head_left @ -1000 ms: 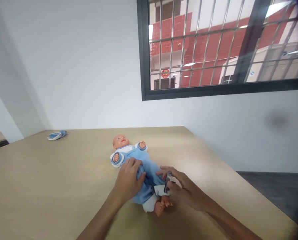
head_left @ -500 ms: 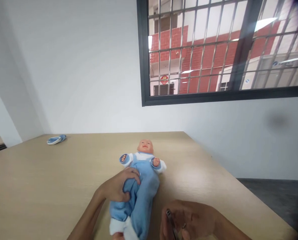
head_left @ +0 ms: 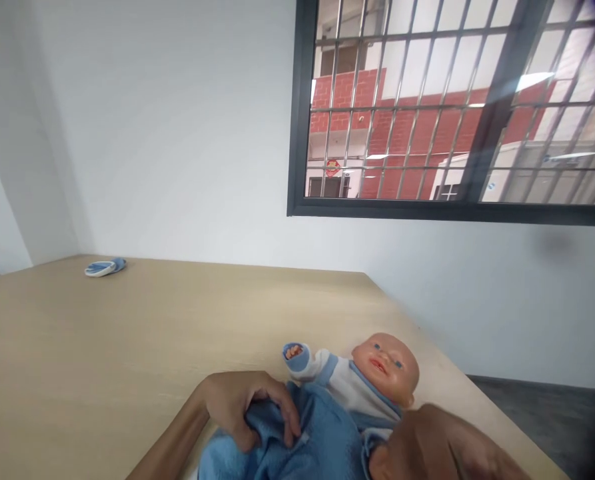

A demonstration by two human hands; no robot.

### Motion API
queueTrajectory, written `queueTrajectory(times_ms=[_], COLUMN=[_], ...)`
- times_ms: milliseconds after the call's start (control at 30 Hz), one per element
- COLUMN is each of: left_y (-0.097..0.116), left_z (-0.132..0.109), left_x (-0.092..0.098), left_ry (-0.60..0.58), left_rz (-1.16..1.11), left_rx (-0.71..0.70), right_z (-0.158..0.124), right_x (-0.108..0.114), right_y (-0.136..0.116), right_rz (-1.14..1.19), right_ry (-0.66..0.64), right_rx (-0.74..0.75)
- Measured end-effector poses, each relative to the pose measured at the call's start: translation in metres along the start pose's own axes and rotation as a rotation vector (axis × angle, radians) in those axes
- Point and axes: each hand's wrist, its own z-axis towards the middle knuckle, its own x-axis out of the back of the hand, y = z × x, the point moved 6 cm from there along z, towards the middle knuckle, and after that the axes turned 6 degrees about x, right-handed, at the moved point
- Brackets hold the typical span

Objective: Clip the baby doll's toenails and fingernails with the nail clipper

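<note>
A baby doll (head_left: 372, 377) in a blue-and-white romper lies on the wooden table (head_left: 102, 347), head toward the right, near the bottom edge of the view. My left hand (head_left: 244, 407) is closed on the blue fabric of the doll's lower body. My right hand (head_left: 437, 447) sits close to the camera at the bottom right, over the doll's far arm; it is blurred and its fingers are hidden.
A small blue-and-white cloth item (head_left: 104, 267) lies at the table's far left. A white wall and a barred window (head_left: 452, 113) stand behind. The table's right edge (head_left: 477, 400) drops to a dark floor (head_left: 552, 413).
The doll has turned and been pulled nearer, its head now pointing right. My right hand moved up over the doll; the dark object seen in it earlier is out of sight.
</note>
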Motion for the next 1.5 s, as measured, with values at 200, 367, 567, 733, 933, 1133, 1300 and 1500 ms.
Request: queueTrajectory(times_ms=[200, 367, 567, 733, 933, 1133, 1300, 1500], left_y=[-0.003, -0.019, -0.029, -0.04, -0.041, -0.038, -0.052, -0.058], left_z=[-0.002, 0.004, 0.036, 0.047, 0.034, 0.032, 0.041, 0.041], left_x=[-0.004, 0.021, 0.013, 0.008, 0.006, 0.007, 0.005, 0.003], left_ry=[-0.042, 0.577, 0.602, 0.507, 0.575, 0.61, 0.542, 0.497], left_rz=[-0.16, -0.173, -0.151, -0.181, -0.217, -0.177, -0.181, -0.157], left_rx=[0.021, -0.042, -0.091, -0.088, -0.12, -0.118, -0.06, -0.008], right_z=[0.05, 0.082, 0.077, 0.069, 0.07, 0.068, 0.063, 0.065], right_x=[0.035, 0.055, 0.039, 0.037, 0.032, 0.024, 0.031, 0.031], right_y=[-0.024, 0.014, 0.068, 0.079, 0.076, 0.069, 0.069, 0.067], right_rz=[0.062, -0.004, -0.033, -0.136, -0.267, -0.35, -0.375, -0.432], right_ry=[0.233, 0.479, 0.609, 0.592, 0.5, 0.476, 0.567, 0.549], right_rx=[-0.042, 0.063, 0.129, 0.111, 0.046, 0.09, 0.147, 0.143])
